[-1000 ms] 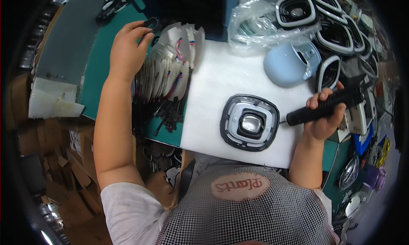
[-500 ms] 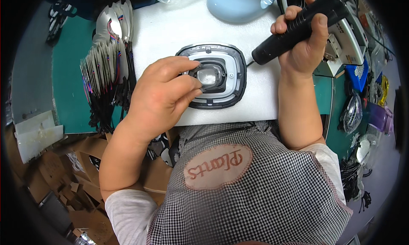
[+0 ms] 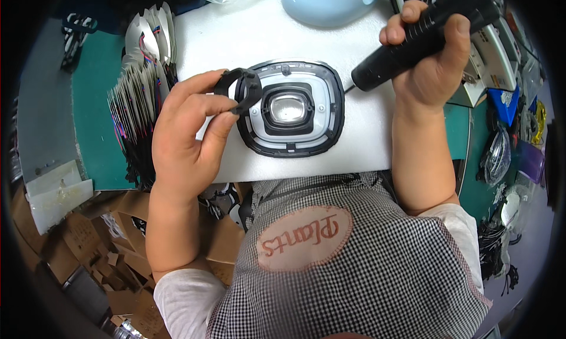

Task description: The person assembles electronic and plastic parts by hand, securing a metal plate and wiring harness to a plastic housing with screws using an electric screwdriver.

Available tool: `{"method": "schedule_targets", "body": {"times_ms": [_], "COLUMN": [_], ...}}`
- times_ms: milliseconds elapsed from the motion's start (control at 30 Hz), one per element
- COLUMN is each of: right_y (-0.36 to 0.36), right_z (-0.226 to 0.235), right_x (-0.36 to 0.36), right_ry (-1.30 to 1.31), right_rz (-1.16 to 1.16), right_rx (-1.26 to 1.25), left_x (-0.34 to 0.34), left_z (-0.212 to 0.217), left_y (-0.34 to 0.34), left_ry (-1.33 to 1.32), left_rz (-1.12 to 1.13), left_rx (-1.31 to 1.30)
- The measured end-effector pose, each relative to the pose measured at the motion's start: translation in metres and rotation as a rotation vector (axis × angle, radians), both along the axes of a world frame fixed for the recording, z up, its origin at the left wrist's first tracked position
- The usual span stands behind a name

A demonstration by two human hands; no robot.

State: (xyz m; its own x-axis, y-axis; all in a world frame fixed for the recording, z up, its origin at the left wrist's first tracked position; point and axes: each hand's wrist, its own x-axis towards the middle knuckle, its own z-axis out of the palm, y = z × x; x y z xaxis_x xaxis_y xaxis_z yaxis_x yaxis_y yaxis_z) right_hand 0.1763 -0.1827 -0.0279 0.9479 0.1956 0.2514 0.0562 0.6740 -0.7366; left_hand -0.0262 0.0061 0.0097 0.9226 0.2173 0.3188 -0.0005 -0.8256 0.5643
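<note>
My left hand (image 3: pixel 191 118) pinches a black plastic ring-shaped frame (image 3: pixel 247 91) between thumb and fingers, tilted over the left edge of a housing. That housing (image 3: pixel 330 109) is rounded and square-like, with a dark outer rim, a white inner band and a clear lens (image 3: pixel 287 109) in a black surround at its middle. It lies flat on a white foam sheet (image 3: pixel 236 41). Up at the right, my right hand (image 3: pixel 427 62) is wrapped round a black electric screwdriver (image 3: pixel 407 50). The screwdriver's thin bit points down-left, near the housing's right side.
Pale fan-like parts with dark cables (image 3: pixel 141 91) stand in a row on the green mat (image 3: pixel 100 121) at left. A light-blue rounded object (image 3: pixel 324 3) sits at the back. A white device (image 3: pixel 492 62) and bagged parts (image 3: pixel 498 156) are at right. Cardboard boxes (image 3: pixel 124 262) fill the lower left.
My left hand has moved left and lifted the black frame off the housing's middle, so the lens surround shows fully. My right hand and the screwdriver have shifted slightly right.
</note>
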Motion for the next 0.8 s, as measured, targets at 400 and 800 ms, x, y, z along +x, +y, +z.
{"method": "schedule_targets", "body": {"times_ms": [400, 800], "right_y": [-0.027, -0.028], "right_z": [-0.020, -0.018], "right_x": [0.032, 0.038], "right_ry": [-0.159, -0.079], "right_rz": [0.351, 0.381], "right_rx": [-0.036, -0.055], "left_x": [-0.017, -0.017], "left_z": [-0.042, -0.061], "left_y": [0.009, 0.015], "left_ry": [-0.126, -0.180], "left_rz": [0.202, 0.285], "left_rx": [-0.147, -0.278]}}
